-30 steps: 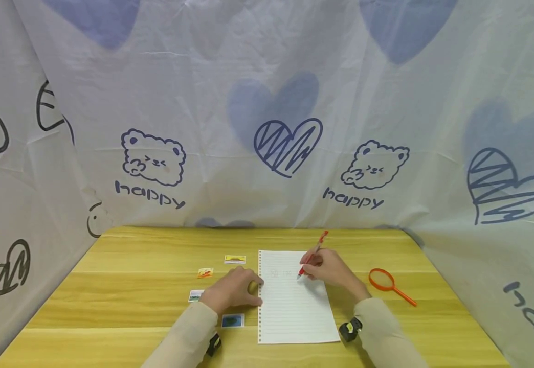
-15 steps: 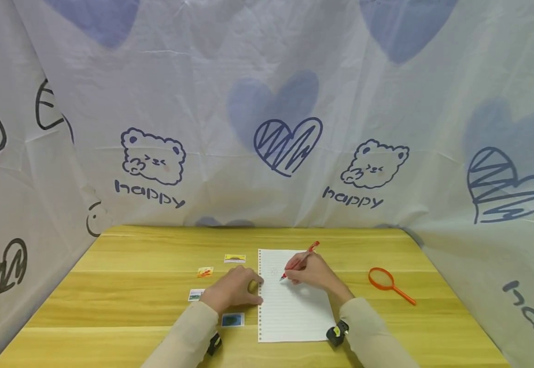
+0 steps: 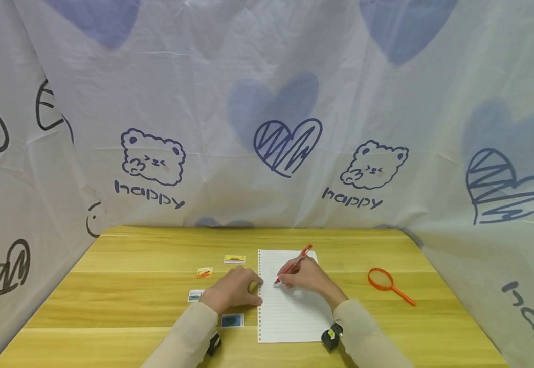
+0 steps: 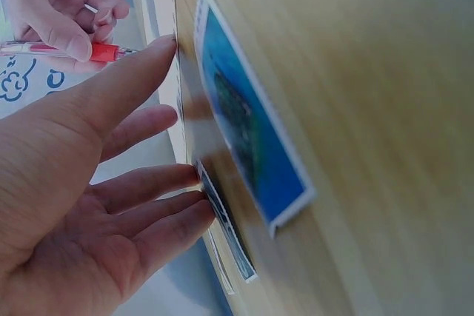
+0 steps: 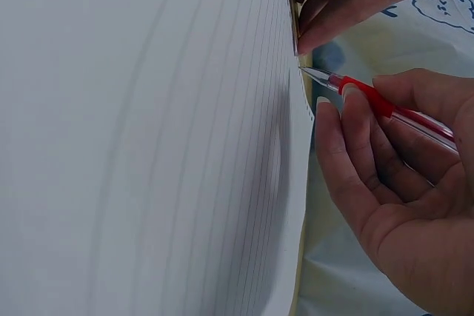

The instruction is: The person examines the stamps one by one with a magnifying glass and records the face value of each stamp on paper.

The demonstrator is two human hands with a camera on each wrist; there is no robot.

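Note:
My right hand (image 3: 307, 276) pinches a red pen (image 3: 305, 251) between thumb and fingers. In the right wrist view the pen's clear tip is at the sheet's surface, near the perforated edge. Under it lies a sheet of lined white paper (image 3: 294, 322), with faint red marks near its top partly hidden by the hand. My left hand (image 3: 232, 289) rests at the paper's left edge, thumb and fingers spread and relaxed, holding nothing. Close by that hand lie a blue stamp-like picture (image 3: 232, 320) and a landscape picture (image 3: 196, 295), the latter partly covered by the hand.
A yellow picture (image 3: 234, 259) and an orange-yellow picture (image 3: 204, 272) lie beyond the left hand. To the right, an orange magnifying glass (image 3: 392, 286) lies on the wooden table (image 3: 110, 306). A patterned white cloth (image 3: 230, 179) hangs behind the table.
My right hand has moved left across the paper with the pen, from beside the written marks to near the left edge and slightly lower. The left hand stays put.

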